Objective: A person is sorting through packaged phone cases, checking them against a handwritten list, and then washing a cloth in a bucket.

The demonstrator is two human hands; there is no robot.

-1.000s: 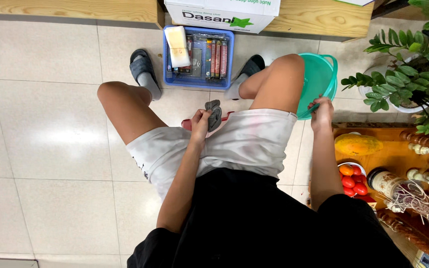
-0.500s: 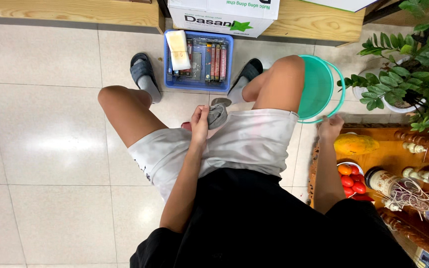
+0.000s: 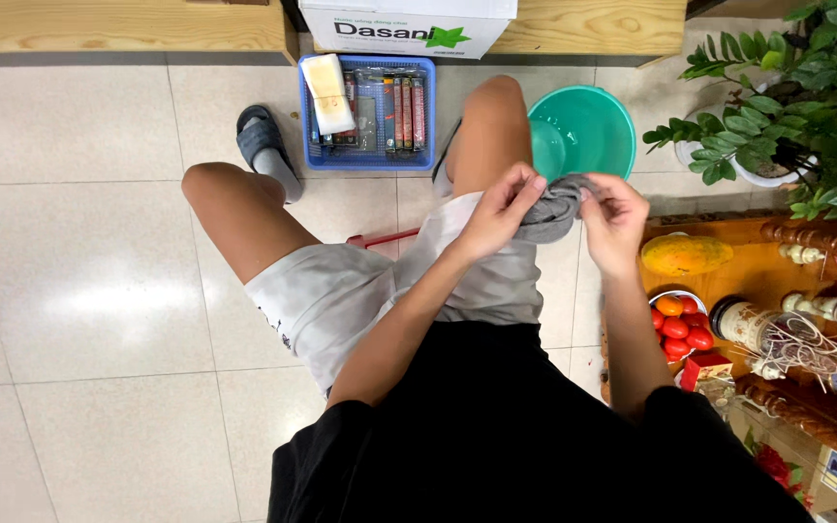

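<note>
Grey cloth (image 3: 552, 208), bunched and damp-looking, is gripped at both ends by a seated person: the left hand (image 3: 504, 201) pinches one side with its fingers closed, and the right hand (image 3: 612, 215) clamps the other. The cloth hangs above the right knee, just beside a teal basin (image 3: 601, 116) that stands on the tiled floor (image 3: 79, 291). The step in hand appears to be wringing or folding the cloth over the basin. The next move likely calls for a firm twist with both hands, held close to the basin so that drips land inside it. A blue basket (image 3: 368, 160) of small items sits in front of the knees, near a grey slipper (image 3: 262, 140). To the right, a low wooden stand (image 3: 758, 276) carries a yellow fruit (image 3: 687, 255) and a bowl of red fruit (image 3: 680, 324), beside a potted plant (image 3: 787, 97).
</note>
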